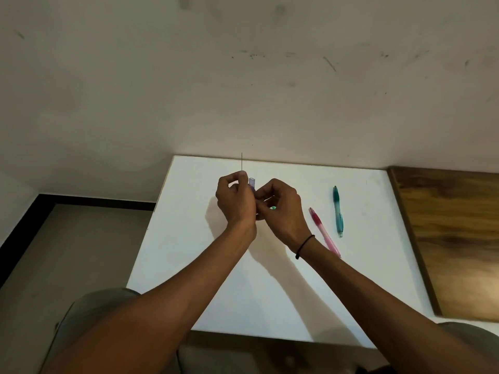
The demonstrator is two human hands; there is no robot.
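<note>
Both hands are raised together above the far half of a white table point(189, 265). My left hand point(236, 201) pinches a thin dark rod point(242, 161), like a pen refill, that stands straight up from its fingertips. My right hand point(280, 209) grips a translucent purple pen barrel point(252, 183), whose open end pokes up between the two hands. The rest of the barrel is hidden by the fingers. A small green piece point(273, 208) shows under the right hand's fingers.
A teal pen point(338, 211) and a pink pen point(324, 232) lie on the table right of my hands. A wooden board point(453, 238) adjoins the table's right edge. A wall stands right behind the table; floor lies to the left.
</note>
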